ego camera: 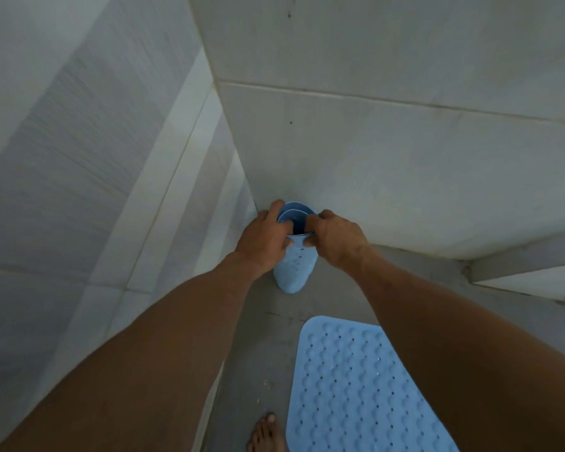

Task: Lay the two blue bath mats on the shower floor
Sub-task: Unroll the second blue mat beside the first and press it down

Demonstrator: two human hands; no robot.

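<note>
We see one blue bath mat lying flat and unrolled on the grey shower floor, its bumpy, hole-dotted face up and its rounded near corner well below the fingers and toward the right. The second mat is a pale blue roll standing upright in the corner where the two walls meet, its lower end on the floor below the fingers. Its open top, showing the curled inner layers, sits right between the fingers of our left hand and right hand, which grip its upper rim from either side.
</note>
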